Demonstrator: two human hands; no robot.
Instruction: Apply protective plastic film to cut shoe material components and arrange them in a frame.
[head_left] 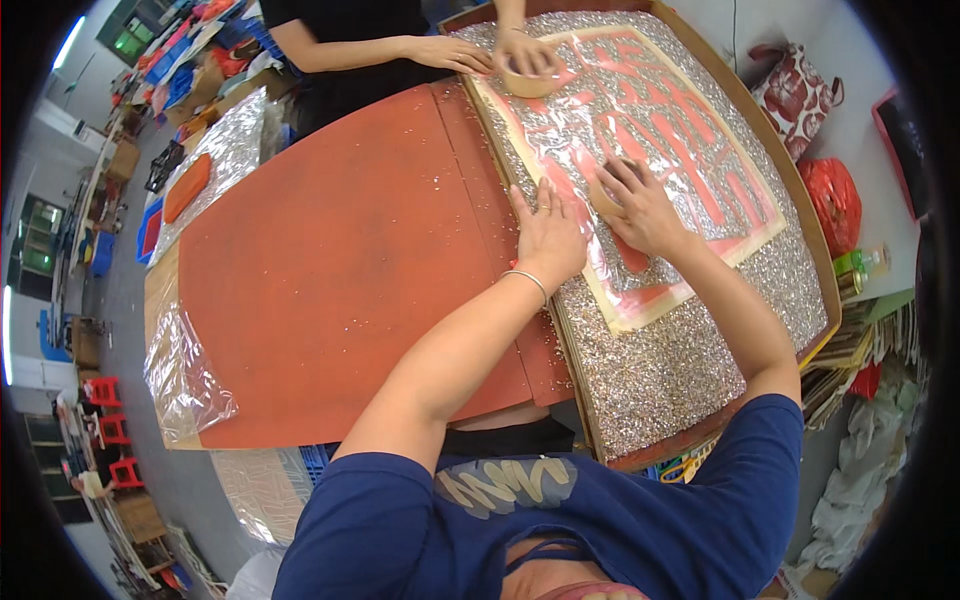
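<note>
A large board (690, 340) covered in silver glitter lies on the table, with a red cut-out design under clear plastic film (650, 110) on top. My left hand (548, 232) presses flat on the film's left edge, fingers spread, a thin bracelet on the wrist. Just to its right, my right hand (640, 205) grips a roll of tan tape (603, 196) against the film. Across the table another person's hands (500, 55) hold a second tape roll (528, 84) at the board's far corner.
A red-orange tabletop (340, 260) stretches left of the board, with crumpled clear plastic (185, 375) at its near-left corner. A patterned bag (800, 95) and a red plastic bag (835, 200) sit on the floor to the right. Stacked cardboard (850, 350) lies beside the board.
</note>
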